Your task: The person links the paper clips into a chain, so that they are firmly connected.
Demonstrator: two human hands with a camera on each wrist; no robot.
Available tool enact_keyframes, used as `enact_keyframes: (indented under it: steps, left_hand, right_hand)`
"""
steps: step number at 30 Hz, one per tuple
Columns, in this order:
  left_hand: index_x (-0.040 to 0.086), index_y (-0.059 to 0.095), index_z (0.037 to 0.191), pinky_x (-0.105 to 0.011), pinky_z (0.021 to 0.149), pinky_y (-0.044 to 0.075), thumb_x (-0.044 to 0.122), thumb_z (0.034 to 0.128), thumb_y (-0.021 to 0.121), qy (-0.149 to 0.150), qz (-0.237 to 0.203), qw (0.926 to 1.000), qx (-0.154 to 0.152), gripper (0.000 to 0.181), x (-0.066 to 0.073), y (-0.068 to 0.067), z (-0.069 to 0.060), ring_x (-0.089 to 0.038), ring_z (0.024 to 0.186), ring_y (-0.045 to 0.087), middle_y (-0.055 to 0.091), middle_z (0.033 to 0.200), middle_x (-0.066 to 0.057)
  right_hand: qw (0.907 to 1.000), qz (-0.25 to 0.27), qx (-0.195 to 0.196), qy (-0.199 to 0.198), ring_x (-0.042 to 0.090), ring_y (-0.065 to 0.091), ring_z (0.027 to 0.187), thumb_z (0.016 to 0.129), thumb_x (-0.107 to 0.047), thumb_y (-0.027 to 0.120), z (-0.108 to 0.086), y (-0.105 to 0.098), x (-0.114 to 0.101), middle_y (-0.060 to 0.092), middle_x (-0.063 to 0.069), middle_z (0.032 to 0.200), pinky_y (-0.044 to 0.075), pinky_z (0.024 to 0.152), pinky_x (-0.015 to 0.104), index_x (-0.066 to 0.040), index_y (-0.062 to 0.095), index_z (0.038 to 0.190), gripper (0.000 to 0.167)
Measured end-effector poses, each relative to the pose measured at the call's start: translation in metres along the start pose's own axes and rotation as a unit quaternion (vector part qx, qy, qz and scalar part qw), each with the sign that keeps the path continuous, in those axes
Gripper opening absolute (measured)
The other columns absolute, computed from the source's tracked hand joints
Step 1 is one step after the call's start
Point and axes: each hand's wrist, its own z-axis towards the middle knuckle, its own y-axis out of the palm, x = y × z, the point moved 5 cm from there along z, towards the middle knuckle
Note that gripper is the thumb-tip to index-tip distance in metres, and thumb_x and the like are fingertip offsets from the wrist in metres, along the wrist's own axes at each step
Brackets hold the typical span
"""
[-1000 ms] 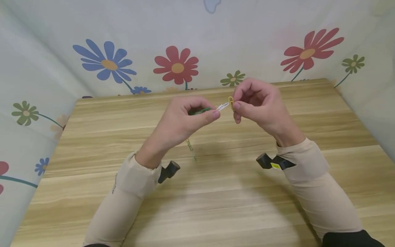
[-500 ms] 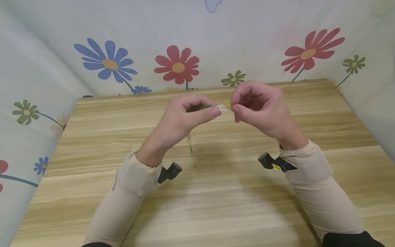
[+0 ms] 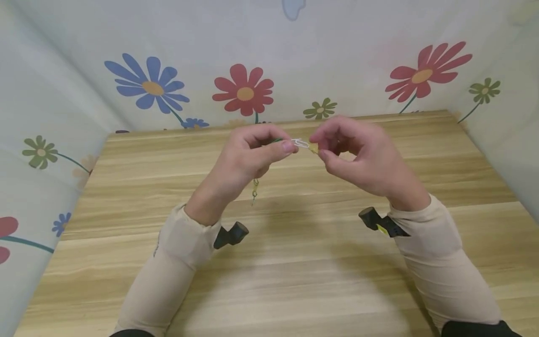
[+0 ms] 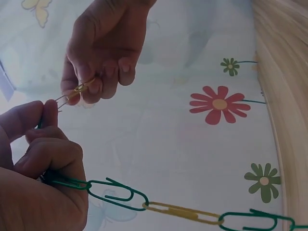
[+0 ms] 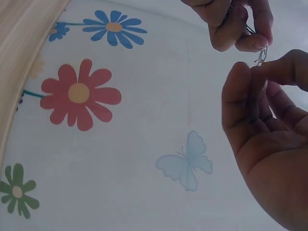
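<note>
Between thumb and forefinger my left hand [image 3: 248, 157] pinches a white paper clip [image 3: 301, 143], whose free end points to the right. My right hand [image 3: 362, 152] pinches a yellow paper clip [image 3: 313, 148] against that end; whether the two are hooked together cannot be made out. From under the left hand hangs a chain of linked clips. In the left wrist view it shows a green paper clip [image 4: 118, 193], a yellow clip [image 4: 183, 211] and another green clip [image 4: 248, 221]. Part of the chain is hidden inside the left palm.
Both hands are above a wooden table [image 3: 294, 262]. A pale curtain [image 3: 189, 37] printed with flowers stands behind the table and at its sides. A black wrist camera [image 3: 231, 234] sits on the left sleeve, and another camera [image 3: 381, 223] on the right one.
The yellow clip has turned and lies closer in line with the white clip. My right hand has shifted slightly down and right. The hanging chain has swung and shows less below the left hand.
</note>
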Motion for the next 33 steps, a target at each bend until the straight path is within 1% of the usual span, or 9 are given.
enact_keyframes:
  steps: [4, 9, 12, 17, 20, 23, 27, 31, 33]
  left_hand:
    - [0.005, 0.072, 0.097, -0.030, 0.043, 0.017, 0.010, 0.0962, 0.062, 0.000, -0.009, 0.9999, -0.010, 0.012, -0.002, 0.001, 0.000, -0.019, 0.046, 0.020, 0.038, 0.060, -0.002]
    - [0.000, 0.071, 0.103, -0.029, 0.042, 0.027, 0.007, 0.0971, 0.061, -0.004, -0.003, 0.9995, -0.031, 0.013, -0.003, 0.004, 0.000, -0.020, 0.048, 0.029, 0.051, 0.074, -0.009]
    - [-0.001, 0.070, 0.106, -0.031, 0.044, 0.036, 0.007, 0.0971, 0.062, -0.012, 0.011, 0.9984, -0.055, 0.015, -0.003, 0.007, 0.001, -0.022, 0.053, 0.038, 0.057, 0.083, -0.016]
    - [-0.003, 0.066, 0.112, -0.033, 0.048, 0.043, 0.006, 0.0980, 0.060, -0.031, 0.018, 0.9947, -0.097, 0.018, -0.008, 0.014, 0.002, -0.025, 0.059, 0.046, 0.060, 0.090, -0.019]
    - [-0.004, 0.064, 0.115, -0.033, 0.050, 0.045, 0.005, 0.0988, 0.058, -0.039, 0.017, 0.9933, -0.107, 0.020, -0.010, 0.016, 0.001, -0.026, 0.060, 0.049, 0.062, 0.093, -0.018]
    - [-0.004, 0.063, 0.118, -0.033, 0.051, 0.045, 0.005, 0.0995, 0.057, -0.043, 0.022, 0.9925, -0.112, 0.022, -0.013, 0.016, 0.001, -0.026, 0.057, 0.048, 0.061, 0.091, -0.017]
    - [-0.002, 0.064, 0.119, -0.035, 0.050, 0.044, 0.006, 0.1000, 0.058, -0.049, 0.036, 0.9911, -0.119, 0.021, -0.018, 0.016, 0.003, -0.027, 0.054, 0.046, 0.061, 0.088, -0.017]
    - [-0.001, 0.066, 0.118, -0.034, 0.050, 0.043, 0.007, 0.1013, 0.057, -0.057, 0.051, 0.9892, -0.125, 0.021, -0.024, 0.017, 0.005, -0.027, 0.053, 0.045, 0.062, 0.086, -0.015]
    - [-0.001, 0.066, 0.119, -0.033, 0.050, 0.043, 0.006, 0.1018, 0.057, -0.063, 0.057, 0.9882, -0.128, 0.021, -0.026, 0.017, 0.006, -0.026, 0.053, 0.045, 0.062, 0.086, -0.014]
  right_hand:
    - [0.9979, -0.065, 0.005, 0.000, 0.015, 0.056, 0.072, 0.084, 0.016, 0.062, 0.000, 0.002, -0.003, 0.061, 0.000, 0.086, 0.049, 0.062, 0.021, 0.004, 0.068, 0.101, 0.022]
    - [0.9942, -0.067, 0.074, 0.042, 0.016, 0.056, 0.067, 0.086, 0.011, 0.061, -0.003, -0.008, -0.005, 0.061, 0.003, 0.081, 0.048, 0.060, 0.022, 0.004, 0.066, 0.089, 0.009]
    - [0.9929, -0.036, 0.106, 0.039, 0.017, 0.058, 0.063, 0.088, 0.009, 0.061, -0.004, -0.019, -0.009, 0.059, 0.008, 0.076, 0.048, 0.057, 0.022, 0.007, 0.063, 0.086, 0.003]
    - [0.9811, 0.114, 0.157, -0.005, 0.023, 0.061, 0.057, 0.088, 0.012, 0.058, -0.006, -0.039, -0.013, 0.058, 0.016, 0.076, 0.053, 0.057, 0.028, 0.016, 0.058, 0.085, 0.005]
    - [0.9490, 0.237, 0.207, -0.016, 0.030, 0.059, 0.058, 0.086, 0.014, 0.058, -0.011, -0.056, -0.011, 0.057, 0.022, 0.078, 0.055, 0.057, 0.036, 0.022, 0.053, 0.085, 0.009]
    - [0.9021, 0.329, 0.278, -0.029, 0.036, 0.058, 0.054, 0.082, 0.018, 0.061, -0.017, -0.076, -0.008, 0.056, 0.029, 0.079, 0.055, 0.052, 0.042, 0.026, 0.046, 0.083, 0.017]
    - [0.8503, 0.380, 0.360, -0.050, 0.039, 0.053, 0.046, 0.082, 0.020, 0.053, -0.027, -0.106, 0.000, 0.053, 0.033, 0.072, 0.051, 0.045, 0.046, 0.024, 0.038, 0.085, 0.015]
    - [0.8287, 0.384, 0.404, -0.052, 0.035, 0.048, 0.049, 0.095, 0.013, 0.034, -0.038, -0.131, 0.010, 0.050, 0.029, 0.071, 0.052, 0.048, 0.044, 0.017, 0.039, 0.091, 0.007]
    - [0.8040, 0.397, 0.439, -0.054, 0.034, 0.045, 0.051, 0.102, 0.008, 0.027, -0.043, -0.140, 0.014, 0.050, 0.029, 0.075, 0.051, 0.049, 0.042, 0.018, 0.043, 0.094, 0.020]
